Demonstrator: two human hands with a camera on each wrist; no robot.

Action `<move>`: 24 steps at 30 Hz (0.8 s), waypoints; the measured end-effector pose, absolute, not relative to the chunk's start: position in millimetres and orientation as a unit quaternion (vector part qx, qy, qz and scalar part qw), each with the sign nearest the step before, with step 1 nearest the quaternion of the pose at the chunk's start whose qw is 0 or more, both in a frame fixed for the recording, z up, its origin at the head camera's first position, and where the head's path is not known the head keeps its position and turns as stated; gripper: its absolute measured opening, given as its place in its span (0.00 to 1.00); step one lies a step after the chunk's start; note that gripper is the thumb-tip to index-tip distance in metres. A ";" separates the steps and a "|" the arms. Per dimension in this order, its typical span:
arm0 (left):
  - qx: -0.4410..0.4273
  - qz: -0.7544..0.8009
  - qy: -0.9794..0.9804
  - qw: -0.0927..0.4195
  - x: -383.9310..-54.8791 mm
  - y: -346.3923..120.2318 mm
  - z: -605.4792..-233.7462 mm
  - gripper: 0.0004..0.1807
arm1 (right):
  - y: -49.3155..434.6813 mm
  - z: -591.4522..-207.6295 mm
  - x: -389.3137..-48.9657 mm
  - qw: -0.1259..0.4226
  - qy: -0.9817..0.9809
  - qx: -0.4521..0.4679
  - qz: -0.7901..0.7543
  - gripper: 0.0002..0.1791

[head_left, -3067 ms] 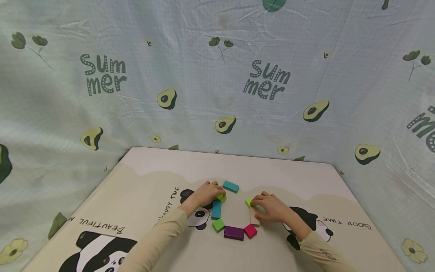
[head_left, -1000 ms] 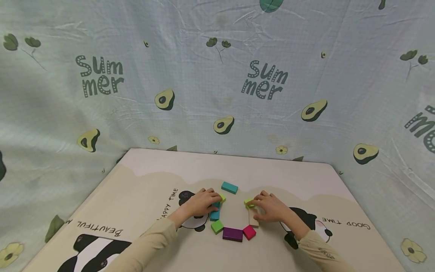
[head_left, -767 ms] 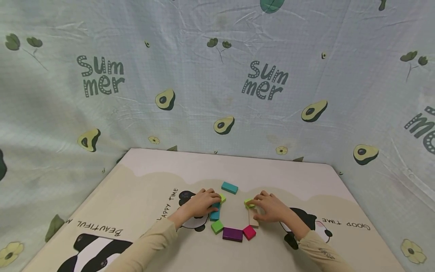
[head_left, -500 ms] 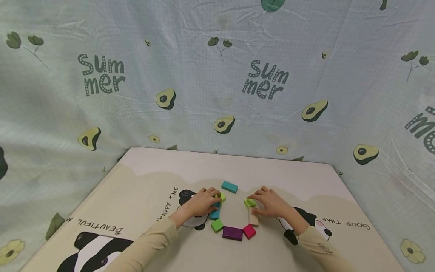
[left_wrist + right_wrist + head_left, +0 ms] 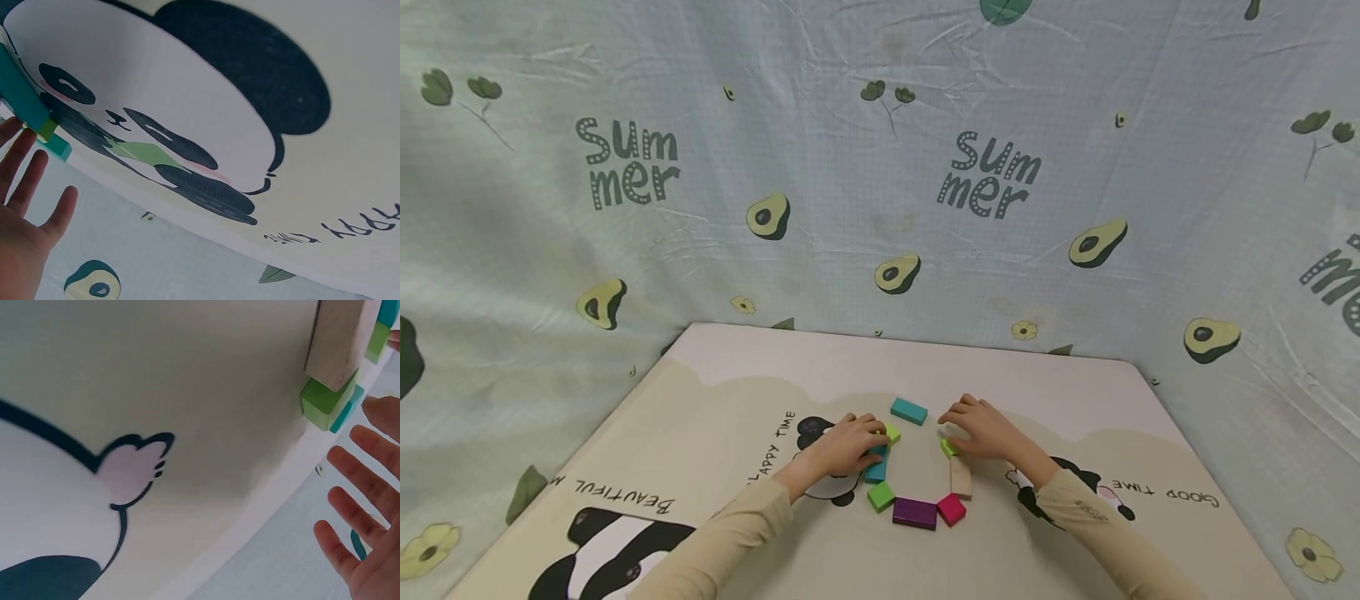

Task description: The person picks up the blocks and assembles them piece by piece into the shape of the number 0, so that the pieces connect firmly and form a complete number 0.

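In the head view, my left hand (image 5: 846, 446) lies over the teal block (image 5: 876, 472) on the ring's left side, its fingertips at a lime cube (image 5: 892, 433). The left wrist view shows these fingers (image 5: 28, 181) extended beside the teal block, the thumb hidden. My right hand (image 5: 985, 429) hovers at the ring's far right with loosely bent fingers. Under its thumb is another lime cube (image 5: 948, 447), touching the far end of a plain wooden block (image 5: 960, 479). In the right wrist view, spread fingers (image 5: 362, 472) hold nothing.
A green cube (image 5: 882, 497), a purple block (image 5: 914, 513) and a crimson cube (image 5: 952, 509) form the ring's near side. Another teal block (image 5: 909, 411) lies alone at the far side. The panda-print tabletop (image 5: 737, 350) meets a hanging patterned curtain (image 5: 820, 142).
My left hand has come back from the lime cube onto the teal block, then stayed. My right hand has lifted off the wooden block and lime cube, moving farther away from me.
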State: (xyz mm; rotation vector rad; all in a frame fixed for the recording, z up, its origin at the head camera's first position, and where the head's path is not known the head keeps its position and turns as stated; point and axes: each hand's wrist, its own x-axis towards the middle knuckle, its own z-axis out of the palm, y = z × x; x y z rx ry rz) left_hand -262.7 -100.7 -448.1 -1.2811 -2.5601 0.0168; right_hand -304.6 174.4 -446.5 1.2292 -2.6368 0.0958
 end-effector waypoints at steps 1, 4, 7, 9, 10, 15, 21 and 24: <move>-0.444 0.006 -0.885 0.139 -262.5 -100.6 -447.7 0.14 | 172.1 -446.4 -306.5 0.120 -0.898 0.423 0.031 0.14; -0.445 0.008 -0.885 0.138 -262.1 -100.6 -446.7 0.14 | 164.9 -446.5 -312.6 0.132 -0.891 0.434 0.022 0.14; -0.444 0.009 -0.886 0.136 -261.4 -100.8 -445.9 0.14 | 156.8 -445.9 -317.6 0.139 -0.888 0.439 0.008 0.14; -0.442 0.009 -0.887 0.133 -261.1 -100.8 -445.5 0.14 | 151.6 -445.3 -320.7 0.143 -0.887 0.440 -0.003 0.15; -0.440 0.009 -0.888 0.132 -260.7 -100.7 -445.1 0.14 | 149.1 -445.0 -322.0 0.145 -0.886 0.440 -0.007 0.16; -0.432 0.011 -0.894 0.121 -260.0 -99.4 -443.3 0.14 | 139.8 -442.9 -327.0 0.143 -0.888 0.436 -0.019 0.18; -0.426 0.013 -0.897 0.117 -258.7 -97.7 -442.6 0.14 | 132.9 -444.4 -330.5 0.132 -0.889 0.437 -0.036 0.20; -0.426 0.015 -0.897 0.117 -259.5 -97.0 -443.6 0.14 | 129.9 -445.0 -330.5 0.124 -0.894 0.429 -0.044 0.19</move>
